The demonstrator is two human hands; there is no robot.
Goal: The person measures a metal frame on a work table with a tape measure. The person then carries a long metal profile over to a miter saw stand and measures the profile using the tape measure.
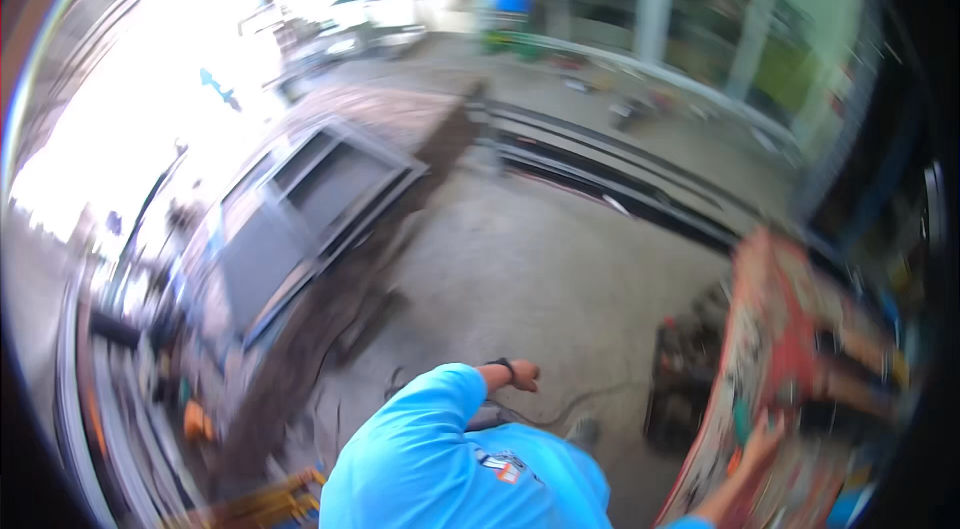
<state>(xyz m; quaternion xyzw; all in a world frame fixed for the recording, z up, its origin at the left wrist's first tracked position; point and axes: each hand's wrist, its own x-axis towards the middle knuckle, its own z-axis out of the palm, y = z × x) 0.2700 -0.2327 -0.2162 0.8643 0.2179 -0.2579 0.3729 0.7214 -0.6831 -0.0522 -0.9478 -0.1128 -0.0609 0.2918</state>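
My left hand (pixel 524 376), with a dark band round its wrist, is held in front of my body above the concrete floor. Its fingers look curled in, and nothing shows in them. At the lower right my right hand (pixel 764 437) reaches over a worn red bench (pixel 775 274). A teal-green object (pixel 742 419) lies right beside its fingers, with a bit of orange below. Motion blur hides whether this hand grips anything. Several blurred tools and parts lie around it on the bench.
A grey metal frame with panels (pixel 345 179) rests on a brown-edged work table (pixel 440 134) to the left. Long dark metal bars (pixel 610 169) run across behind the floor area. A dark crate (pixel 680 379) stands against the bench. Metal lengths (pixel 130 429) lie at lower left.
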